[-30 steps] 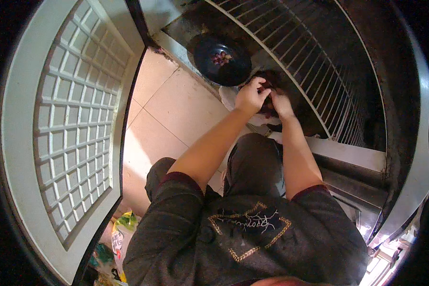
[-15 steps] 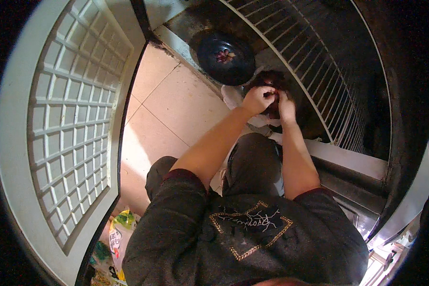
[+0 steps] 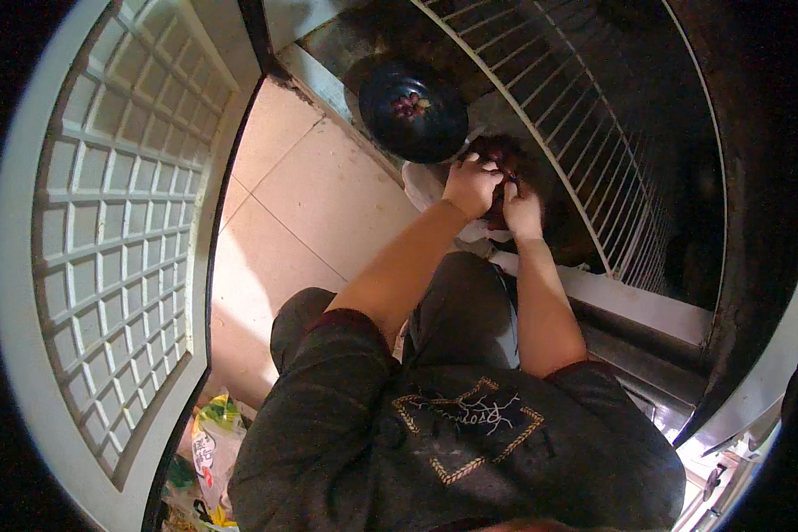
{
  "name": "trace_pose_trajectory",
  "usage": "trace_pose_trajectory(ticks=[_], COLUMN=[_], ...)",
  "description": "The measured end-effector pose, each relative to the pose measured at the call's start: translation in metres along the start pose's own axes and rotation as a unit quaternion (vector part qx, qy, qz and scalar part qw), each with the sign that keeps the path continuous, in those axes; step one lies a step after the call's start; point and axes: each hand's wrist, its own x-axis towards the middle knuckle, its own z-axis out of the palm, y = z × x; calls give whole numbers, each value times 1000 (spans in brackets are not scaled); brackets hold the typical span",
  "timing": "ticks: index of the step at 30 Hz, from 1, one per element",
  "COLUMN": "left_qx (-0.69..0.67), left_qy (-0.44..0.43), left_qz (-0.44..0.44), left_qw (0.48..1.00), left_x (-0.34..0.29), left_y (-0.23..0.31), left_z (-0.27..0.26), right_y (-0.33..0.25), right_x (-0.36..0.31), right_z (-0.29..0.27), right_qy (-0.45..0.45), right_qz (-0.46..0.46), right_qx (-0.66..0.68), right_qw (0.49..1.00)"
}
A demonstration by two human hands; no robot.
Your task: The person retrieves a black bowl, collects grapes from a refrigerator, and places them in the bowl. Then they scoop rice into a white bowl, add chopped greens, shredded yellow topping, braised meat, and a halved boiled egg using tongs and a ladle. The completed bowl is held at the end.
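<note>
In front of my knees, a pale plastic bag (image 3: pixel 424 184) lies crumpled under a heap of dark reddish-purple bulbs (image 3: pixel 504 149) that look like shallots or small onions. My left hand (image 3: pixel 470 188) curls over the left side of the heap, its fingers bent in among the bulbs. Close beside it, my right hand (image 3: pixel 522 211) has thumb and fingers drawn together at the heap. What sits between the fingers is too dark and small to make out. Just beyond, a round black bowl (image 3: pixel 386 137) holds several small purplish bulbs (image 3: pixel 410 106).
To the right, a white wire rack (image 3: pixel 585 168) stands inside a dark cabinet with a pale lower ledge (image 3: pixel 638 301). A white gridded door panel (image 3: pixel 124 239) rises along the left, beside tan floor tiles (image 3: pixel 284 213). Printed plastic packages (image 3: pixel 215 452) lie at lower left.
Both hands have shifted slightly over the heap, with the left fingers now reaching further across the bulbs. The whole view has moved a little; the bulbs in the bowl look about the same.
</note>
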Motion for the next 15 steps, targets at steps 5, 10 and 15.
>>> trace_pose_trajectory(ticks=[5, 10, 15], left_qx=[-65, -18, -4], left_qy=[21, 33, -43], left_qz=[-48, -50, -13], left_qw=[996, 998, 999], left_x=[0, -3, -4], left_y=[5, 8, 7], left_z=[9, 7, -1], right_y=[-5, -10, -2], right_x=[-7, -13, -21], right_z=[-2, -4, 1], right_qy=[11, 20, 39], right_qz=[61, 50, 58], right_qx=[-7, 77, 26], right_qw=[998, 996, 997])
